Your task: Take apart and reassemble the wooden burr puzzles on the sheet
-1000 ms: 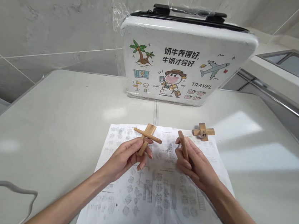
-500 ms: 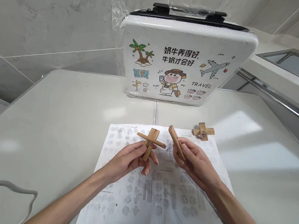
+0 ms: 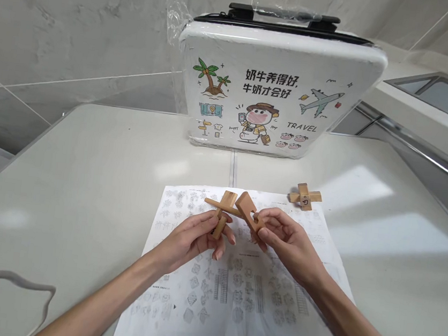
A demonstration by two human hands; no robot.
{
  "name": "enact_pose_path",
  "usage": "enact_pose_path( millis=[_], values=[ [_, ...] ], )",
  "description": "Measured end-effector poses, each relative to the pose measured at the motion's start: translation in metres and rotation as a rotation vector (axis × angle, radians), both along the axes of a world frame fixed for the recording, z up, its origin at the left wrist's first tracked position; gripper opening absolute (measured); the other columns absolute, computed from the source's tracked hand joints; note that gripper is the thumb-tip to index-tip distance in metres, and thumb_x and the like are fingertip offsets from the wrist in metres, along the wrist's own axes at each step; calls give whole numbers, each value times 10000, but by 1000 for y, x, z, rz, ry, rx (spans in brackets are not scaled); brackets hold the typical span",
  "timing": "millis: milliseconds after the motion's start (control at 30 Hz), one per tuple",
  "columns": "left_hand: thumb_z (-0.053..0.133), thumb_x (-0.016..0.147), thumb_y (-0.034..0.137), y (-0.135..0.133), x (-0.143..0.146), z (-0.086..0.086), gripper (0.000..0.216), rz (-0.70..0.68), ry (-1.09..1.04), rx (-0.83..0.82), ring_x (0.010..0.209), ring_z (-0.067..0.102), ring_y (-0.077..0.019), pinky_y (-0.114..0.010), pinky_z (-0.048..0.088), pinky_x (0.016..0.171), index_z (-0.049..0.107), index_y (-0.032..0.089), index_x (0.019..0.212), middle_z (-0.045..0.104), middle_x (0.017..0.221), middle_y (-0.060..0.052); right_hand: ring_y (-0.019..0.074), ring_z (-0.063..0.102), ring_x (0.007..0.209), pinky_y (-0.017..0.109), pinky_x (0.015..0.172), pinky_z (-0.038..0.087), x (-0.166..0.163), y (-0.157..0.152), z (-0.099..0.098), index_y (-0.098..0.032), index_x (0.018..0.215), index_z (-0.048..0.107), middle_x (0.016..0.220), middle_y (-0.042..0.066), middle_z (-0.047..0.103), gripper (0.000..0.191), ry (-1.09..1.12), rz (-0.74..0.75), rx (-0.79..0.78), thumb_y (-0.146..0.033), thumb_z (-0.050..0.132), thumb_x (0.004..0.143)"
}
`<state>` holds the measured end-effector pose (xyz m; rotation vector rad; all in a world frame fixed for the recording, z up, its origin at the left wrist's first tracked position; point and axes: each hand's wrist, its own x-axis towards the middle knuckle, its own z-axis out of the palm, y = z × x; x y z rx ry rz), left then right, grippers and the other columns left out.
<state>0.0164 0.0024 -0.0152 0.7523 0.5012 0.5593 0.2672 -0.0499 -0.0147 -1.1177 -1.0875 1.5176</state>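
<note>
My left hand (image 3: 194,237) is closed on a wooden cross of two joined bars (image 3: 223,206), held just above a printed instruction sheet (image 3: 234,293). My right hand (image 3: 286,242) pinches a single notched wooden bar (image 3: 248,209), tilted up to the left. Its upper end meets the right arm of the cross. A finished small wooden cross puzzle (image 3: 305,196) lies on the table beyond my right hand, at the sheet's far right corner.
A white suitcase (image 3: 277,88) with cartoon travel prints, wrapped in plastic, stands at the back of the grey table (image 3: 84,184). A grey cable (image 3: 12,281) curls at the near left. A ledge and rail run along the right.
My right hand has carried the single bar leftward until it touches the cross. My left hand has shifted slightly right and lower with the cross.
</note>
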Motion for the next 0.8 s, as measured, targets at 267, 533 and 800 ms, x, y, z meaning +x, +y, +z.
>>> enact_pose_path(
  millis=[267,533,800],
  values=[
    [529,1108,367,0,1,3,352,-33,-3,26,687,669,-133,-276,521,711,698,119,1292,725,1019,-126,164,680,772,286,671,567,-1,0,2,-277,1075,741,890,25,723,187,-65,-13,42,-403,807,954],
    [502,1120,371,-1,-1,2,366,-79,-15,29,694,672,-140,-295,516,719,676,131,1335,732,1036,-137,167,692,780,312,709,599,-2,0,0,-273,1087,738,980,38,747,209,-67,-21,27,-412,809,948],
    [518,1114,372,-1,0,5,355,-94,-41,29,650,666,-143,-285,505,661,649,117,1323,737,962,-117,175,692,773,334,712,609,-4,1,5,-265,1068,737,965,44,740,230,-58,-14,26,-437,815,937]
  ],
)
